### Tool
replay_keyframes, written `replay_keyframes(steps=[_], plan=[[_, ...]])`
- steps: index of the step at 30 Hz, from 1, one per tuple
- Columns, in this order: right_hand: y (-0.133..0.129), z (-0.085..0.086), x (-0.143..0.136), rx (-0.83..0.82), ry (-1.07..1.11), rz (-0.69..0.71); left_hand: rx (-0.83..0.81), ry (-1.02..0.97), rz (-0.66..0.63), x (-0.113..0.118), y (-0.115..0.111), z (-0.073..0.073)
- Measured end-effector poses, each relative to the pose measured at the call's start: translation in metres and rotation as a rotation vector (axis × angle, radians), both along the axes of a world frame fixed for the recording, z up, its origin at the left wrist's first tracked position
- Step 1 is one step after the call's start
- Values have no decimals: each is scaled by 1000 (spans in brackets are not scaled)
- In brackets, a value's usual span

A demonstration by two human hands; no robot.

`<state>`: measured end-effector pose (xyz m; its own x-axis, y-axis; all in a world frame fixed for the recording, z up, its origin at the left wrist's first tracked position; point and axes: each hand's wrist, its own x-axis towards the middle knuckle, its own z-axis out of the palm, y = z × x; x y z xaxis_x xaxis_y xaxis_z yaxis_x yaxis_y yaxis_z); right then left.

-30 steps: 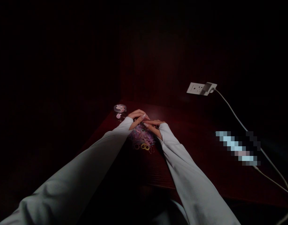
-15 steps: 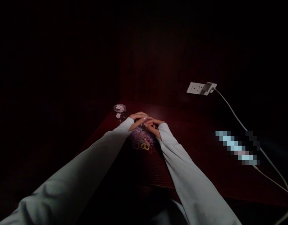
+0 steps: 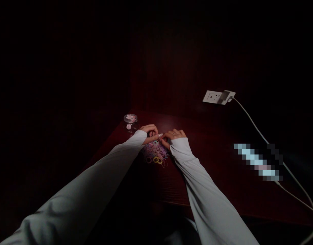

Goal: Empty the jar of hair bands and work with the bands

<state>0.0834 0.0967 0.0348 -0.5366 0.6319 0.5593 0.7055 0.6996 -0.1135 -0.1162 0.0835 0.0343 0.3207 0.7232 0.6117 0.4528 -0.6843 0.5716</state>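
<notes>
A pile of small elastic bands (image 3: 156, 149), mostly pink and purple, lies on the dark red table. At its near side are yellow rings (image 3: 158, 160). My left hand (image 3: 150, 132) hovers at the pile's far edge, fingers curled and thumb stretched toward the right. My right hand (image 3: 173, 135) meets it there, thumb and index finger pinched at the left thumb's tip. Whatever sits between the fingertips is too small and dark to name. Left of my hands stands a clear jar (image 3: 130, 123) with pink-and-white pieces in and on it.
The table (image 3: 209, 163) runs up to a dark wall. On that wall is a white socket (image 3: 211, 97) with a charger plugged in. Its white cable (image 3: 253, 122) hangs down at the right. A blurred-out bright object (image 3: 255, 160) lies on the table's right side.
My right hand has drawn away to the right, so the two hands overlap less and meet only at the fingertips. The left hand's fingers have curled in. The pile stays put.
</notes>
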Motion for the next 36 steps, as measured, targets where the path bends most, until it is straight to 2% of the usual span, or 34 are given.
replay_keyframes(steps=[8,17,22,28,36], plan=[[-7,6,3,-41,64,15,50,33,32,-3,5,-3],[-11,7,-1,-230,217,28,32,31,0,-7,13,-8],[-12,14,2,-258,261,81,29,22,9,-7,13,-8],[-8,11,3,-268,290,103,25,21,29,-6,13,-7],[-9,10,3,-266,332,76,60,3,40,-4,8,-6]])
